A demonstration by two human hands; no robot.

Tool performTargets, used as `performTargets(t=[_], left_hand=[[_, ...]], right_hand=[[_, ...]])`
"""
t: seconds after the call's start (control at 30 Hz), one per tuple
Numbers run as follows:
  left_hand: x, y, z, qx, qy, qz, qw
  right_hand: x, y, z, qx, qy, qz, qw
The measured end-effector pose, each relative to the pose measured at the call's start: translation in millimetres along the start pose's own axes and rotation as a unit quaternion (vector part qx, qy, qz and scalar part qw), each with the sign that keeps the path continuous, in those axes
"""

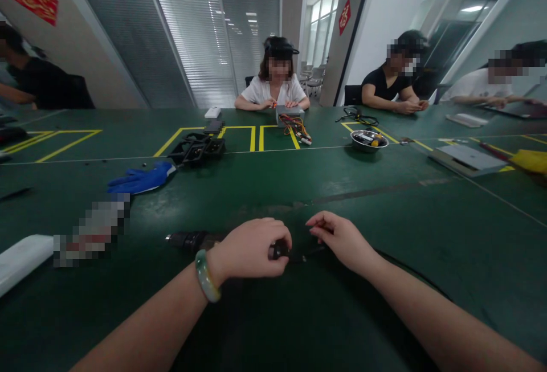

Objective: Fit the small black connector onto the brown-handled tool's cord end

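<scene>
My left hand (256,246), with a green bangle at the wrist, is wrapped round the rear part of a dark power tool (192,241). The tool lies on the green table (273,326), its metal tip pointing left, and its middle is hidden under the hand. A dark rounded end shows between my left thumb and fingers. Just to the right, my right hand (337,241) has its fingers bent, the thumb and fingertips near each other over a dark cord (414,272). Whether those fingertips hold anything is too small to tell. The cord runs off to the right beneath my right forearm.
A blue glove (143,178) and a white object (25,261) lie at the left. Farther back are black plastic parts (199,147), a metal bowl (370,140) of small items, a grey box (289,114) with wires and a flat grey panel (468,158). Several people sit across the table.
</scene>
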State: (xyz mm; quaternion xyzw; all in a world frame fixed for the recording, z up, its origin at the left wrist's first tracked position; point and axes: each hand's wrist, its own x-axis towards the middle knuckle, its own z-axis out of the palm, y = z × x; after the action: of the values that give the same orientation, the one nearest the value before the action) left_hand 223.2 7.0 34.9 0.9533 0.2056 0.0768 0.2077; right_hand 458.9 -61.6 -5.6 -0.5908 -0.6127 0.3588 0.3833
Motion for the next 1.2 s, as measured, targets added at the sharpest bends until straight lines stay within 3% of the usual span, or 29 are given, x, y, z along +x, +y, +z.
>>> performTargets(t=[0.13, 0.23, 0.5, 0.7, 0.83, 0.93, 1.03, 1.2], left_hand=[[-2, 2, 0.0, 0.015, 0.005, -0.030, 0.999], [-2, 2, -0.8, 0.012, -0.002, -0.018, 1.000], [0, 1, -2.5, -0.016, -0.014, -0.009, 1.000], [-1, 2, -1.0, -0.011, -0.009, 0.006, 1.000], [-1, 1, -1.0, -0.005, -0.007, 0.010, 1.000], [-1, 1, 0.2, 0.003, -0.003, 0.005, 1.000], [-1, 1, 2.3, 0.005, 0.005, -0.004, 1.000], [0, 1, 3.1, 0.003, -0.006, -0.026, 1.000]], right_hand=[[-4, -18, 6, -0.084, -0.019, -0.008, 0.996], [-4, -18, 4, -0.109, -0.018, 0.001, 0.994], [-5, -3, -5, -0.025, -0.077, 0.002, 0.997], [-3, -13, -10, -0.078, 0.006, -0.047, 0.996], [-25, -31, -49, -0.149, 0.096, -0.042, 0.983], [-44, -36, -73, -0.219, 0.120, -0.001, 0.968], [-40, -31, -72, -0.297, 0.064, 0.043, 0.952], [6, -28, -35, -0.321, -0.097, 0.144, 0.931]])
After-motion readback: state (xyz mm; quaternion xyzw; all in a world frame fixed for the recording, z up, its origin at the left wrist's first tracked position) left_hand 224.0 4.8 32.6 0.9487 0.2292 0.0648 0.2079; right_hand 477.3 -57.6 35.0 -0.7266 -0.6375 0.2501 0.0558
